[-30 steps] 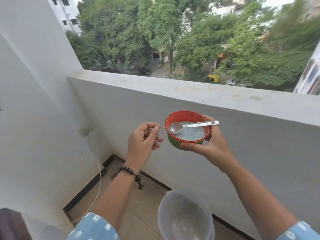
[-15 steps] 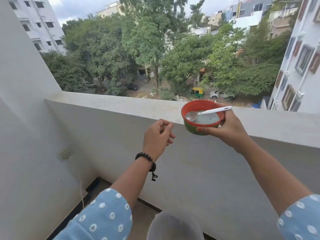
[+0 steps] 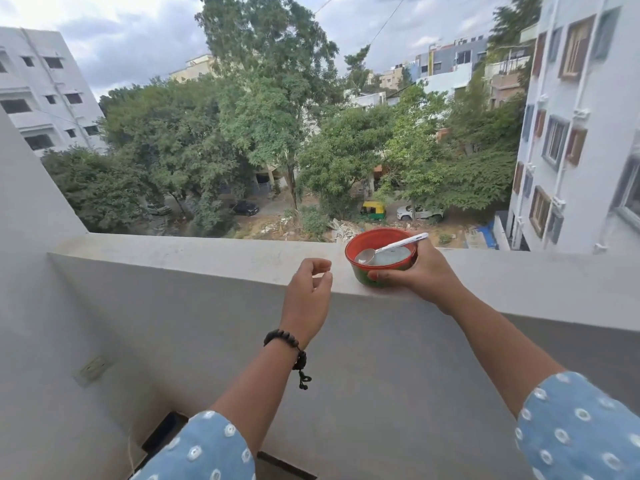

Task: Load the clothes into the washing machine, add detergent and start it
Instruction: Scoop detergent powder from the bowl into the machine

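Reaching out over a balcony, a person's right hand [image 3: 420, 271] grips a small round plastic bowl, orange-red inside and green outside [image 3: 377, 258], fingers curled round its near wall, at the front edge of the white-painted concrete parapet ledge [image 3: 207, 252]. The bowl appears to rest on the ledge, though the hand hides its base. A white-handled metal spoon [image 3: 388, 249] lies across pale blue-grey detergent powder [image 3: 393, 256] inside. The left hand [image 3: 308, 292], a black bead bracelet [image 3: 285, 339] at its wrist, hovers just left of the bowl, fingers loosely curled, holding nothing. Beyond: trees, parked cars, white apartment blocks. No writing is legible.
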`<move>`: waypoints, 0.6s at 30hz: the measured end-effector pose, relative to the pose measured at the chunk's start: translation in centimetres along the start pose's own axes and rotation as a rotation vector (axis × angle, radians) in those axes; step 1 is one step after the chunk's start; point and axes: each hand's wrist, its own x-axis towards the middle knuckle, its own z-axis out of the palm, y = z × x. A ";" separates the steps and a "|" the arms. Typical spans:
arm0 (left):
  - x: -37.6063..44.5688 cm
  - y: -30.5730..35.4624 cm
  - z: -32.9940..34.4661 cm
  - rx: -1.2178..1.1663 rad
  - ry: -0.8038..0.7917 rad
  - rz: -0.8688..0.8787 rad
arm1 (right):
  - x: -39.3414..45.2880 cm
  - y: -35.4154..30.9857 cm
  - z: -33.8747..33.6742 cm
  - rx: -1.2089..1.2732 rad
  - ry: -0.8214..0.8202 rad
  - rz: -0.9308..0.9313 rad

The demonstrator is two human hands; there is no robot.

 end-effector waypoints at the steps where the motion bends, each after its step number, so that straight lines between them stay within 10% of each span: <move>1: 0.1 -0.1 0.1 0.001 -0.009 -0.004 | 0.3 0.2 0.2 -0.020 0.009 0.004; 18: 1.1 -0.7 1.2 -0.008 -0.034 0.022 | 0.9 0.7 0.7 0.010 0.030 -0.048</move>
